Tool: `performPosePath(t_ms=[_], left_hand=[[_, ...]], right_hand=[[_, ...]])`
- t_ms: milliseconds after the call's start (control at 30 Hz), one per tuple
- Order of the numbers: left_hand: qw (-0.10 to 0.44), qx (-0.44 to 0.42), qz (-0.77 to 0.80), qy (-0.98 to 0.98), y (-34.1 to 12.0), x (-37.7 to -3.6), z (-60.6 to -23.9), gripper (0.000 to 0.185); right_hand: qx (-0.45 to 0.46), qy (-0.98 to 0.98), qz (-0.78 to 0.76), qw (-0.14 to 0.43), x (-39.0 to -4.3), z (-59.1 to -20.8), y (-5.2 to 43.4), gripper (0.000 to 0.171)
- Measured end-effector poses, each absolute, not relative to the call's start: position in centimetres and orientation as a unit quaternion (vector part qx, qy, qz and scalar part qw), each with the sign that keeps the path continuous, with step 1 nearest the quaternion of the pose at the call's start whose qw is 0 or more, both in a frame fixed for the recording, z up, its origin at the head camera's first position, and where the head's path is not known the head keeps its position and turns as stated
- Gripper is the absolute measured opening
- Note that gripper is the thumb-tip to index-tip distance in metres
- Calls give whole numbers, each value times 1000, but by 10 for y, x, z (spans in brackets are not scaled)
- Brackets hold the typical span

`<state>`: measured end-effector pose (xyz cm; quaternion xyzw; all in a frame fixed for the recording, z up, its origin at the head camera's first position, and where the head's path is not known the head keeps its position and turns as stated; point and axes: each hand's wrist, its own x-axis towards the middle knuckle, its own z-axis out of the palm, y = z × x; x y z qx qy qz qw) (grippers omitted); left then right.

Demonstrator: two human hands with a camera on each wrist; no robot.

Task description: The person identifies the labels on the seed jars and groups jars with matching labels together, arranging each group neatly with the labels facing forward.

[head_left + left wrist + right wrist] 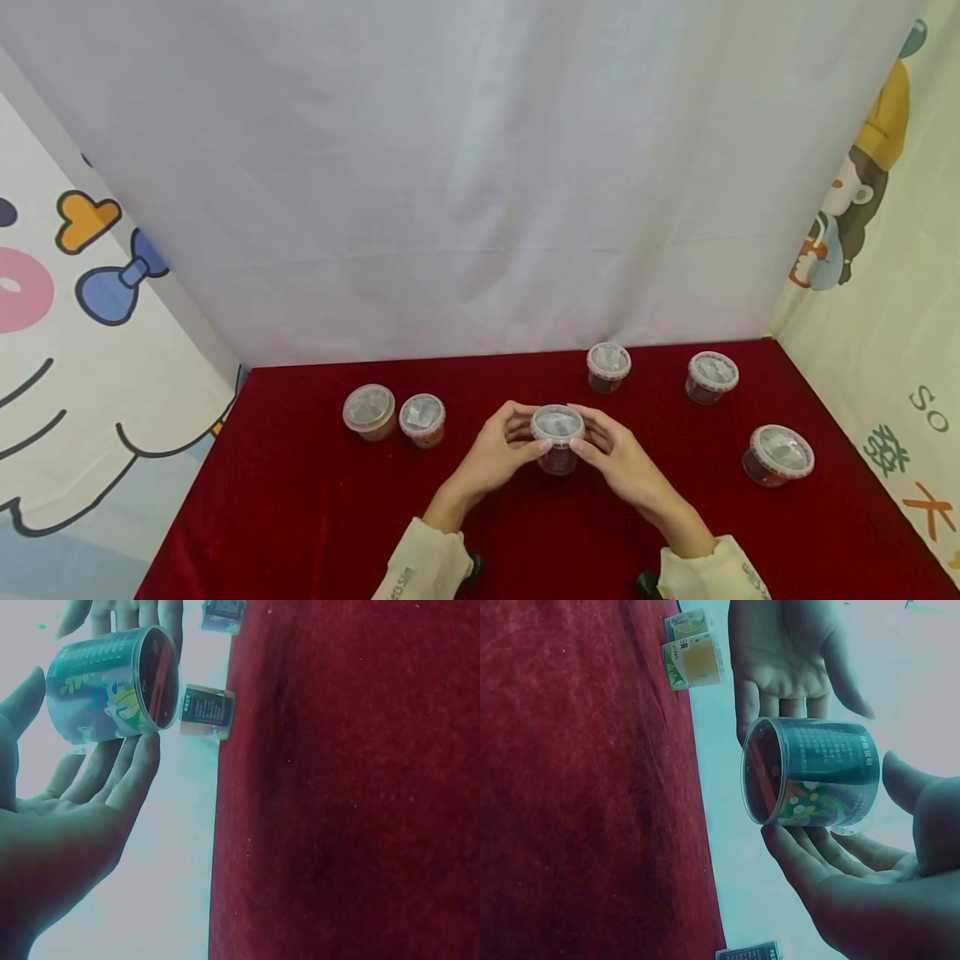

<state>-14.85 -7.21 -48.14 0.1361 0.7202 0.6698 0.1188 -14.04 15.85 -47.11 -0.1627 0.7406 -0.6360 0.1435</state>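
A small clear plastic cup [557, 433] with a white lid and dark contents is held between both hands just above the red cloth [315, 508]. My left hand [517, 446] grips its left side, thumb near the lid and fingers round the wall. My right hand [596, 446] grips the right side the same way. In the left wrist view the printed cup [112, 686] lies against my left hand's fingertips [139, 761]. In the right wrist view the cup [810, 784] rests on my right hand's fingers [802, 855], with the left hand [780, 667] behind it.
Several more lidded cups stand on the cloth: two with orange contents at the left [369, 411] [422, 419], two at the back right [608, 367] [711, 377], and one at the right [777, 455]. A white curtain [465, 167] closes the back; printed panels flank both sides.
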Motion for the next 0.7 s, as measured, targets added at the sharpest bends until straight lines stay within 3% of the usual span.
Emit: performPosePath(t_ms=[400, 700], left_hand=[[75, 92, 664, 739, -72, -149, -481, 44], [110, 112, 657, 737, -78, -149, -481, 52]], right_hand=[[-124, 755, -631, 127, -140, -470, 141, 58], [-152, 746, -632, 143, -142, -469, 139, 59]])
